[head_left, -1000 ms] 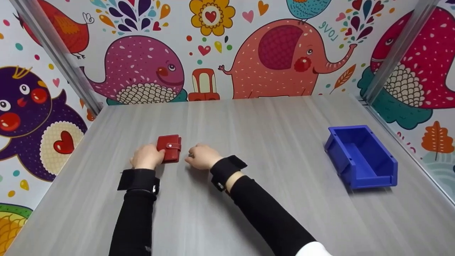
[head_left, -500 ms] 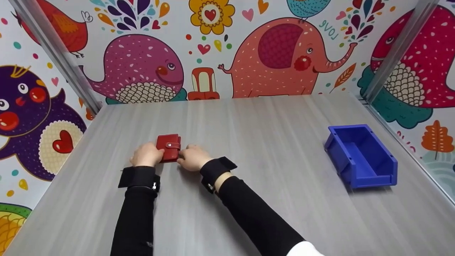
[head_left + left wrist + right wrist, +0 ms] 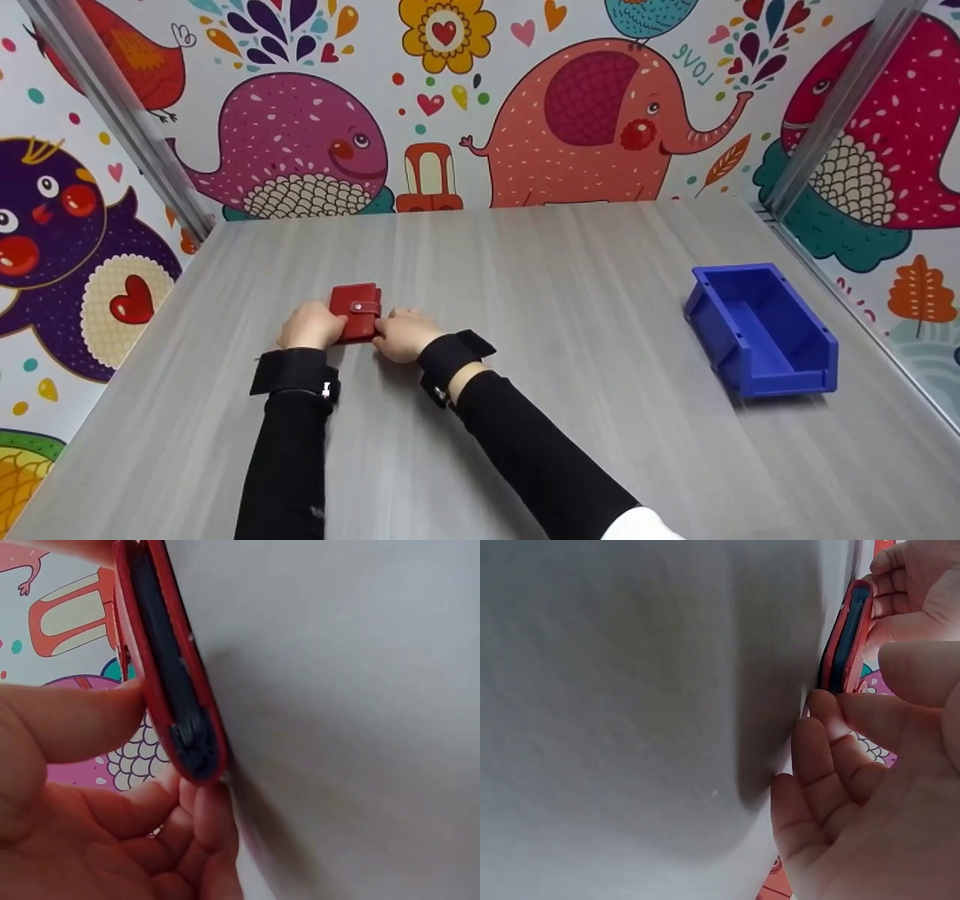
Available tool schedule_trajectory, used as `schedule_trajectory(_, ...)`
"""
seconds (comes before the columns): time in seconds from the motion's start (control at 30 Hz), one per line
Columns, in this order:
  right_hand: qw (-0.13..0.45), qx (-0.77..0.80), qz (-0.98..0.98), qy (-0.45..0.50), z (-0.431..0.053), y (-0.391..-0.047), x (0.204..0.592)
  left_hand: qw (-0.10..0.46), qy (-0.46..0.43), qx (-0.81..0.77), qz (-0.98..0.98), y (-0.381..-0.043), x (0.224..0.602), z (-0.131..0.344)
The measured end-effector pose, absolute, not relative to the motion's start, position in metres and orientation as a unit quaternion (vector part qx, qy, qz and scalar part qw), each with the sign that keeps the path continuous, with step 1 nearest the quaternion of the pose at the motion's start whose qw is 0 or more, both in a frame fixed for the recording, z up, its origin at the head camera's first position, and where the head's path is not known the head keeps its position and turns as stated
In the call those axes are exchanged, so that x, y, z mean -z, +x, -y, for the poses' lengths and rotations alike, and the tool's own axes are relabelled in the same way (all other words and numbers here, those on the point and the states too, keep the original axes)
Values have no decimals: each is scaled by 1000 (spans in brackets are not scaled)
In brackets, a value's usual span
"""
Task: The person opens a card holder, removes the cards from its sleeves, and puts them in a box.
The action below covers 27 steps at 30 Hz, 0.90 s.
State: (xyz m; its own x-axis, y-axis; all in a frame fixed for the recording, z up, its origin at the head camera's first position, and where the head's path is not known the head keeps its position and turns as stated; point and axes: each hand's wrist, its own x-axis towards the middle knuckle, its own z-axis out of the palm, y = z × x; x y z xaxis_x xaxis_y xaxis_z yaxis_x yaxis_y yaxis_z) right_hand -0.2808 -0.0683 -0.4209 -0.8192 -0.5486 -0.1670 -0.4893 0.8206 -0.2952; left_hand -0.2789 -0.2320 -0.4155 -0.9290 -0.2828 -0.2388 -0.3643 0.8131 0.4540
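A small red wallet [image 3: 354,307] with a snap strap lies on the table, its strap facing up. At its left edge my left hand [image 3: 309,325] pinches it, thumb on the upper cover and curled fingers [image 3: 214,814] at the lower edge. My right hand [image 3: 406,335] is at the wallet's right edge. In the right wrist view, its index fingertip [image 3: 826,706] meets the wallet [image 3: 846,641], the other fingers are loosely bent, and the thumb [image 3: 919,673] stands apart from the index finger. The left wrist view shows dark layers inside the wallet [image 3: 166,645].
A blue open-fronted bin [image 3: 765,330] stands on the right side of the grey table [image 3: 525,270]. Cartoon-printed walls [image 3: 442,90] enclose the back and both sides, with metal posts [image 3: 139,120] at the corners.
My right hand has moved left, from beside the wallet to touching its right edge. The left hand keeps its hold, and the wallet has stayed almost in place.
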Motion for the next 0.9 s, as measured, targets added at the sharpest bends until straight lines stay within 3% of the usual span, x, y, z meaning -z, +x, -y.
schedule_trajectory(0.5, 116, 146, -938, -291, 61, -281, 423, 43, -146, -313, -937, -275, 414, 234)
schedule_trajectory(0.9, 76, 297, -909, -282, 36, -290, 421, -15, -166, -454, -876, -273, 414, 217)
